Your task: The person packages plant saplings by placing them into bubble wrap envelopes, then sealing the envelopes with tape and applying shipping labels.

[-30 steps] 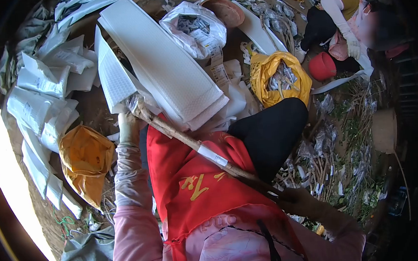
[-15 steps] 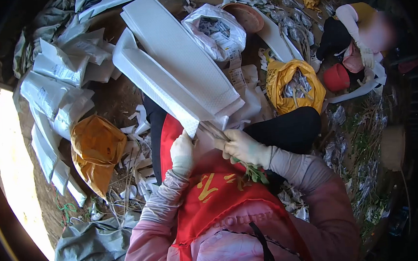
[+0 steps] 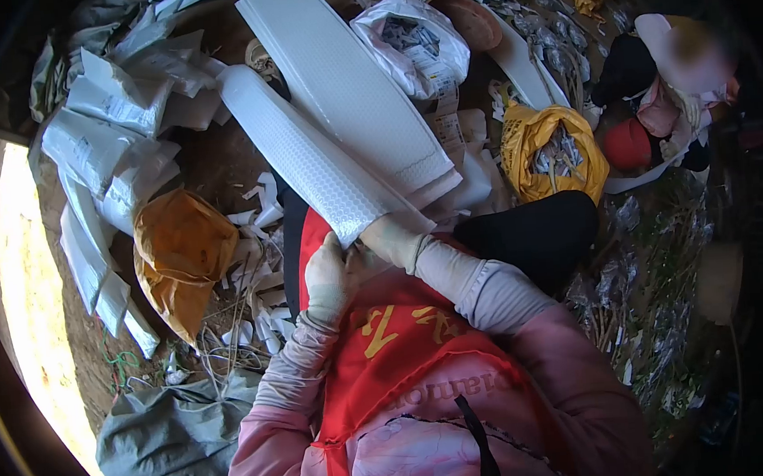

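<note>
A white bubble-wrap sleeve (image 3: 305, 164) slants across my lap, its near end open toward me. My left hand (image 3: 326, 275), gloved, has its fingers closed on the left edge of that end. The gloved right hand (image 3: 393, 241) reaches into the opening; its fingers are hidden by the sleeve, and whatever they hold cannot be seen. Just right of the sleeve lies a flat stack of white bubble-wrap sleeves (image 3: 355, 94). A red apron (image 3: 415, 337) with yellow characters covers my front below both hands.
Ahead are a white bag of paper strips (image 3: 412, 46) and a yellow bag (image 3: 557, 150). An orange-brown bag (image 3: 184, 256) and filled white packages (image 3: 89, 161) lie left. Another person (image 3: 676, 85) sits at right beside a red container (image 3: 630, 144). Plant scraps (image 3: 668, 280) litter the floor.
My right hand has moved forward into the sleeve's opening. The leafy stems it held are out of sight. The sleeve looks rounder and more opened out; my left hand stays at its edge.
</note>
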The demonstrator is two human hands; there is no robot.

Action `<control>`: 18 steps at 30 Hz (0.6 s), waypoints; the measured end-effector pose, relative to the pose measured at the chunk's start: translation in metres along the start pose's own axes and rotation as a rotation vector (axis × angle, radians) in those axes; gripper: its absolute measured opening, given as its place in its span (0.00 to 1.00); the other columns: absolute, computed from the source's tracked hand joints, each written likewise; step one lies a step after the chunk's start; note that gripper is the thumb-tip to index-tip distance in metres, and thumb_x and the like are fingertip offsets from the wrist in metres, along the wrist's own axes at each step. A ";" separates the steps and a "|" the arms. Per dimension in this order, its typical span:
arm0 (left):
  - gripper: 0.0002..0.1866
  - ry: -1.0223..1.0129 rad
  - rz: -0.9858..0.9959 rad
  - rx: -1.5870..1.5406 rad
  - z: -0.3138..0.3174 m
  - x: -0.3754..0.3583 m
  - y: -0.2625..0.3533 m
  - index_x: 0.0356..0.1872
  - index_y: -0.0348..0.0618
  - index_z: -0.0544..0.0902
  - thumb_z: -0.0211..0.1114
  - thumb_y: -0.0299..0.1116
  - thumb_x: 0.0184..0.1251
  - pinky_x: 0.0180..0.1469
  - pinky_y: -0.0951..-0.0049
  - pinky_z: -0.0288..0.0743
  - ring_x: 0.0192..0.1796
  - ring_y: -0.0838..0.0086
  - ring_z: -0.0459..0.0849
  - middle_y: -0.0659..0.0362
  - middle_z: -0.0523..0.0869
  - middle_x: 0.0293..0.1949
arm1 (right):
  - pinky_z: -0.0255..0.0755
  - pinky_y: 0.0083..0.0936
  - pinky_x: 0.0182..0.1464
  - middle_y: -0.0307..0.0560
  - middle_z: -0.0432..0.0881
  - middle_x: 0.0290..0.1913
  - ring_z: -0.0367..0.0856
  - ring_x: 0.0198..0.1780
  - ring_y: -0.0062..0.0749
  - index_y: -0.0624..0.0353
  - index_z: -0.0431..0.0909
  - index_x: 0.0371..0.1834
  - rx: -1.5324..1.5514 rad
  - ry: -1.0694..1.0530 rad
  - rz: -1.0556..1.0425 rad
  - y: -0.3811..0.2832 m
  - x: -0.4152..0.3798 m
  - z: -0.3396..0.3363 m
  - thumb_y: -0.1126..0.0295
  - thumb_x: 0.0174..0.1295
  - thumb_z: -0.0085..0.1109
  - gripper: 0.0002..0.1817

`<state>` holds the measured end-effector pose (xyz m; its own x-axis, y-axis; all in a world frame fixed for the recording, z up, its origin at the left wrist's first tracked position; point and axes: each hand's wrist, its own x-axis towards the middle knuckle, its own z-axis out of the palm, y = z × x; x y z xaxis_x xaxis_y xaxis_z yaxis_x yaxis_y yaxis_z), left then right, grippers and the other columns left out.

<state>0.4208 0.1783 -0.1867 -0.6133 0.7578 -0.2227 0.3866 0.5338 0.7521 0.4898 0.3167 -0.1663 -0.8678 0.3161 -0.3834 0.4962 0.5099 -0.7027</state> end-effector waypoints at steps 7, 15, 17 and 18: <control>0.10 0.001 0.036 0.040 -0.014 -0.011 -0.007 0.41 0.39 0.74 0.55 0.34 0.64 0.37 0.51 0.73 0.37 0.44 0.81 0.40 0.82 0.31 | 0.73 0.35 0.49 0.53 0.82 0.45 0.81 0.45 0.43 0.58 0.77 0.51 -0.151 0.140 -0.134 0.021 0.042 0.043 0.60 0.68 0.43 0.18; 0.23 0.005 0.411 0.359 -0.066 -0.045 -0.021 0.59 0.48 0.75 0.63 0.34 0.60 0.48 0.62 0.75 0.47 0.60 0.80 0.50 0.81 0.44 | 0.74 0.36 0.48 0.52 0.83 0.46 0.82 0.45 0.47 0.57 0.78 0.49 -0.193 -0.106 -0.195 0.045 0.015 0.031 0.59 0.69 0.42 0.18; 0.33 -0.017 0.564 0.570 -0.062 -0.041 -0.012 0.60 0.60 0.75 0.69 0.27 0.47 0.57 0.53 0.70 0.58 0.50 0.75 0.48 0.76 0.56 | 0.73 0.37 0.47 0.55 0.82 0.44 0.82 0.44 0.46 0.60 0.78 0.46 -0.059 -0.111 -0.120 0.033 -0.005 0.019 0.62 0.68 0.46 0.16; 0.31 0.042 0.648 0.575 -0.052 -0.031 -0.020 0.58 0.60 0.77 0.69 0.28 0.46 0.57 0.52 0.70 0.58 0.51 0.75 0.49 0.76 0.57 | 0.73 0.37 0.46 0.56 0.82 0.42 0.81 0.44 0.46 0.62 0.78 0.45 0.006 -0.112 -0.083 0.024 -0.018 0.009 0.63 0.67 0.47 0.15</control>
<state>0.3963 0.1248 -0.1629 -0.1725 0.9697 0.1730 0.9499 0.1172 0.2898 0.5169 0.3158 -0.1820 -0.9034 0.1820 -0.3882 0.4231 0.5254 -0.7382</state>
